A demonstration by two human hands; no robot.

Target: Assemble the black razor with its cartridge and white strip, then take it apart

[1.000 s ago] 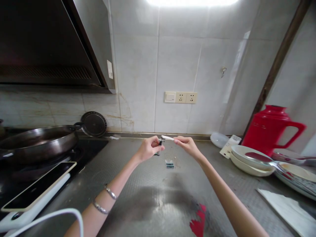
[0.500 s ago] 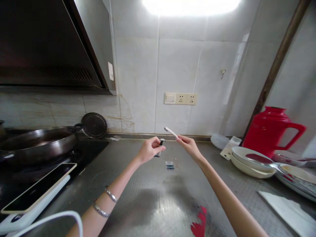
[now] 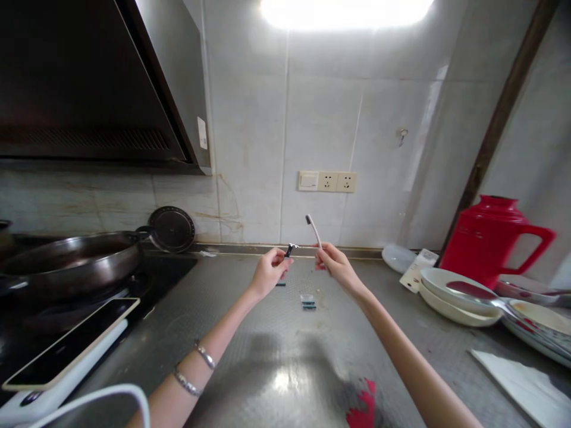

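A kitchen; pan [image 3: 75, 261] on hob [image 3: 165, 279], range hood [image 3: 89, 77] above.

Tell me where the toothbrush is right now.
In the head view, the toothbrush is in the right hand, bristles up, just right of the left hand and below the wall sockets.

L forearm [image 3: 228, 326] w/ 2 silver-col. bangles [image 3: 205, 355], elbow-side one looks textured.

One left hand [image 3: 269, 273], one right hand [image 3: 342, 272], one toothbrush [image 3: 314, 229], one black tool [image 3: 289, 250], two bracelets [image 3: 206, 356], two sockets [image 3: 328, 182], one switch [image 3: 308, 181], one hook [image 3: 402, 135], one hood [image 3: 89, 77], one phone [image 3: 74, 345], one cable [image 3: 129, 389] and one flask [image 3: 485, 241] are in view. The dishes [image 3: 450, 306] overlap; their number is unclear.
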